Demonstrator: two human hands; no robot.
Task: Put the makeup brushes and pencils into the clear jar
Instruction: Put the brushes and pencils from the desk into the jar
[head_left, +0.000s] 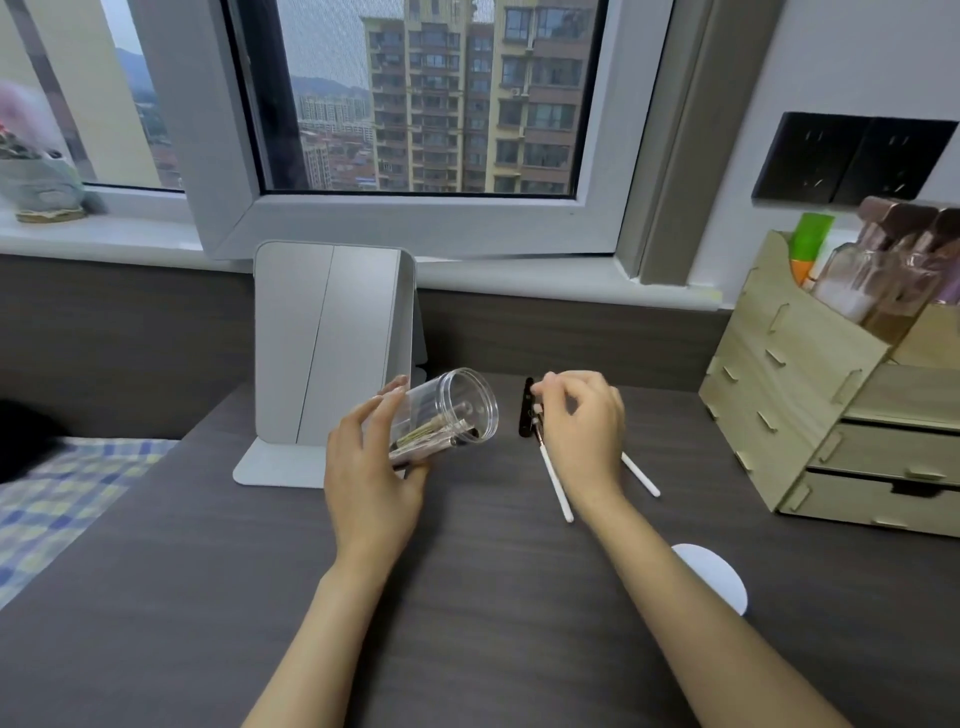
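while the left hand (371, 467) wraps its grip around the tilted clear jar (447, 415) above the dark woodgrain desk (467, 597), the right hand (582, 431) pinches slim white-handled brushes (556, 483) just beside it.

The dark desk (493, 597) bears a grey stand (322, 353), wooden organizer (789, 395), white disc (711, 577) and white brush (641, 475).

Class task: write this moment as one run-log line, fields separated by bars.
left hand: holds tilted jar, some brushes inside | right hand: gathering brushes on desk | step: loading underway
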